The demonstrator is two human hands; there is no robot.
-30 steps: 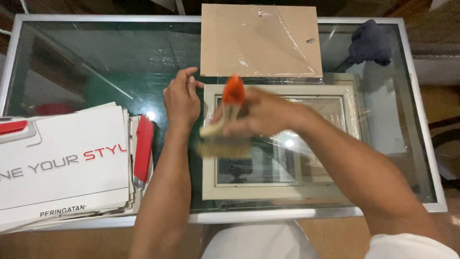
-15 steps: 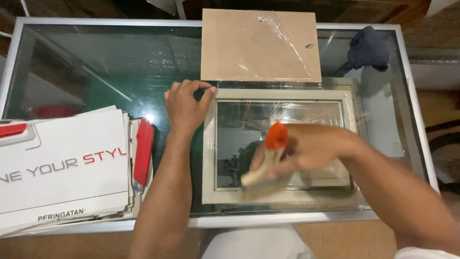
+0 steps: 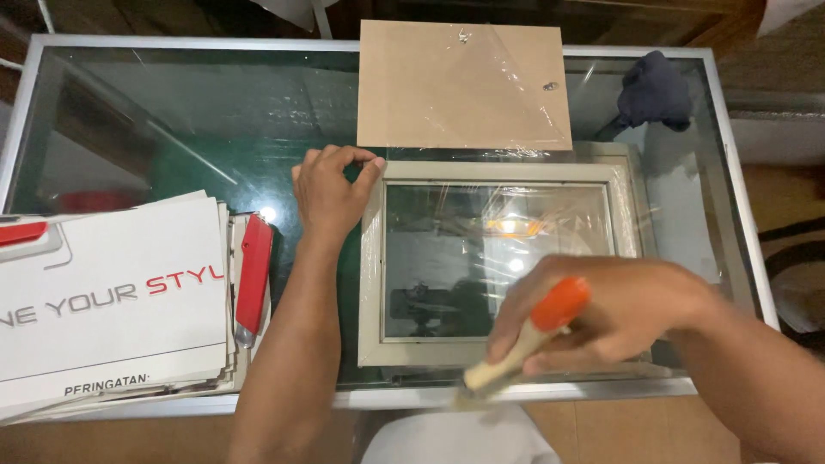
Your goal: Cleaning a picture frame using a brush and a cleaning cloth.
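Small brush (image 3: 524, 339) with an orange-tipped handle and pale wooden body, clamped in the right hand (image 3: 601, 314), fingers wrapped around it. Long axis slanted: orange end up and to the right, bristle end down and to the left, over the near edge of the glass table (image 3: 172, 112). Bristles blurred and hard to make out. Beneath the brush, a cream picture frame (image 3: 371, 258) lying flat, long side running left to right, glass pane reflecting lamp light; near right corner hidden by the right hand. Left hand (image 3: 331, 193) at the frame's far left corner, fingers curled together, thumb tip touching the frame edge. Just beyond the frame, a tan backing board (image 3: 464, 86) under clear film. At far right, a dark blue cloth (image 3: 655, 90). On the left, a stack of white printed cardboard sheets (image 3: 103, 301) with grey and red lettering, cut off by the left edge. Between stack and left forearm, a red utility knife (image 3: 254, 275), lengthwise near to far.
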